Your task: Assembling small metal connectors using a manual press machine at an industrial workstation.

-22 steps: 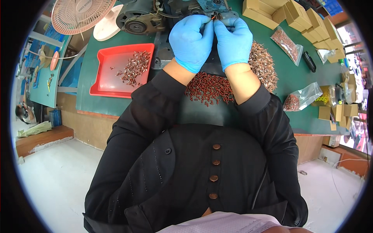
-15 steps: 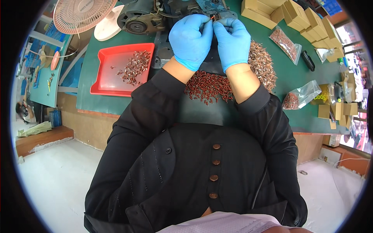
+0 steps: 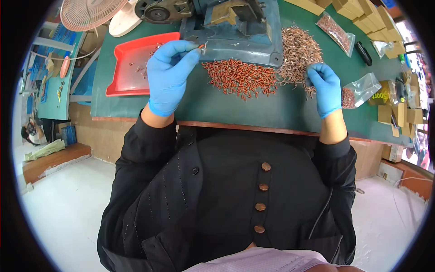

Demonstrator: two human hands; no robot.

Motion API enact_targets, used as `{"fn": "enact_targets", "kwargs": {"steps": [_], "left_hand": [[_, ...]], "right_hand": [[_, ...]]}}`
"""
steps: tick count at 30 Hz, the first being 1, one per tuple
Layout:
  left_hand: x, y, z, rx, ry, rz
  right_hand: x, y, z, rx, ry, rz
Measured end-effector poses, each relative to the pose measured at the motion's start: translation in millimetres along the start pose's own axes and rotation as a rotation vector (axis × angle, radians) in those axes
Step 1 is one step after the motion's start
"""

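Observation:
My left hand [image 3: 170, 72], in a blue glove, pinches a small orange-red part [image 3: 200, 46] with a thin metallic piece at its end. It is raised between the red tray [image 3: 122, 88] and the machine base [image 3: 235, 52]. At the right edge of a heap of small brownish metallic pieces [image 3: 299, 52], my gloved right hand [image 3: 325, 86] has its fingers curled inward and closed; its fingertips are partly hidden, and anything between them does not show. A pile of small red parts [image 3: 240, 79] lies between my hands, in front of the machine base.
A blue machine with a motor [image 3: 161, 11] stands at the back, beside a fan [image 3: 88, 13]. To the right are a bag of small parts [image 3: 335, 31], another clear bag [image 3: 362, 90], a black object [image 3: 364, 55] and cardboard boxes [image 3: 362, 20]. The green table's front edge [image 3: 253, 129] runs before me.
My hands have come apart from the machine. The left moved left and down with a small red part; the right went right and down to the heap's edge. My view has shifted a little.

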State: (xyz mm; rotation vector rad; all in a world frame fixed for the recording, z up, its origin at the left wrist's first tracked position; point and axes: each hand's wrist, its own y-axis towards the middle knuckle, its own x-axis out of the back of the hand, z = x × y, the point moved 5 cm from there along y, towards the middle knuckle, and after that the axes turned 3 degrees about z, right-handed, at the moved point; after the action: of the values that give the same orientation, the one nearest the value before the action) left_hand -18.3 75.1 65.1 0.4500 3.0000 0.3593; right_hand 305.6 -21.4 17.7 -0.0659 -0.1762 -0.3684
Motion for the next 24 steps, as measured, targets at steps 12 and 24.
{"fn": "enact_targets", "kwargs": {"steps": [12, 24], "left_hand": [[-38, -59, -5, 0.297, -0.531, 0.344], [-64, -104, -13, 0.474, -0.633, 0.406]], "right_hand": [[-82, -70, 74, 0.274, -0.007, 0.43], [-96, -118, 96, 0.386, -0.07, 0.41]]}}
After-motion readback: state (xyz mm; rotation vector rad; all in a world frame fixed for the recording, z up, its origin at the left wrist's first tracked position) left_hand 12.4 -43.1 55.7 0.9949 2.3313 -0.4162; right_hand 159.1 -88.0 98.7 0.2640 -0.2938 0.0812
